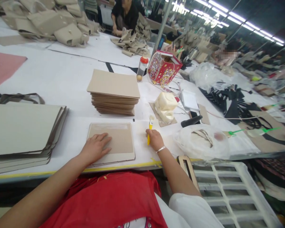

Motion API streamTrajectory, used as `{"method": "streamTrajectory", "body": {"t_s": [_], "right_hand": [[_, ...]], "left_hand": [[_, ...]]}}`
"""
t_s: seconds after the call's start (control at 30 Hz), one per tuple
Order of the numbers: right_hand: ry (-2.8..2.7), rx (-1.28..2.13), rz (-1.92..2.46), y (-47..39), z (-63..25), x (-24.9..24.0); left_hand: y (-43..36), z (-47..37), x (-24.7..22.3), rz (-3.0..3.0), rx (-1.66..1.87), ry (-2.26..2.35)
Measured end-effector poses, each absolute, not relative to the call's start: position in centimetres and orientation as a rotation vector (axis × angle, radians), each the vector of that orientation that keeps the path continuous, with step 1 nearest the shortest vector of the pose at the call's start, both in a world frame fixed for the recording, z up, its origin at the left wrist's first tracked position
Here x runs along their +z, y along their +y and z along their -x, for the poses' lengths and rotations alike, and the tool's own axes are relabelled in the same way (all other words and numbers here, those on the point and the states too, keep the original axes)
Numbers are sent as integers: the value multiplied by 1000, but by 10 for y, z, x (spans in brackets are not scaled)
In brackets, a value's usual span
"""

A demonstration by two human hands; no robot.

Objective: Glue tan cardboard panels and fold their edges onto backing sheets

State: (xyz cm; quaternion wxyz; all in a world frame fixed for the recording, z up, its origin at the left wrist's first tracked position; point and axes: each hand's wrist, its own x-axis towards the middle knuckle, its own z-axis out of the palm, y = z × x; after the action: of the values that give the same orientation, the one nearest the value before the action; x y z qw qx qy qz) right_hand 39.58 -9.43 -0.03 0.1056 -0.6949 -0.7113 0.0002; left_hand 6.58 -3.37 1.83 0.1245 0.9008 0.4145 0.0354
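Observation:
My left hand (96, 148) lies with its fingers spread on a tan board (122, 139), which rests on a slightly larger pale panel (118, 158) near the table's front edge. A whitish streak runs along the board's top. To the right, my right hand (155, 139) is closed round a yellow-handled brush (150, 126), bristles pointing up. Behind the board stands a stack of tan boards (114, 84). A cream-coloured container (166, 103) sits on a scrap of board beyond my right hand.
Large grey-beige panels (21, 126) are piled at the left. Beyond the stack are a red-capped jar (142, 68) and a red patterned box (163, 68). At the right lie a black-handled tool (191, 121) and a plastic bag (201, 142). A person sits across the table.

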Motion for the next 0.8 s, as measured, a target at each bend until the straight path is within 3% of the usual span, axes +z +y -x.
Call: {"method": "streamTrajectory", "body": {"t_s": [0.37,0.8], "right_hand": [[-2073,100,1798,-83,-387,-10],[-1729,14,1709,-94,-370,-7]], "left_hand": [[-31,-128,26,-2453,418,973],[-18,-226,30,-1443,416,1095]]}}
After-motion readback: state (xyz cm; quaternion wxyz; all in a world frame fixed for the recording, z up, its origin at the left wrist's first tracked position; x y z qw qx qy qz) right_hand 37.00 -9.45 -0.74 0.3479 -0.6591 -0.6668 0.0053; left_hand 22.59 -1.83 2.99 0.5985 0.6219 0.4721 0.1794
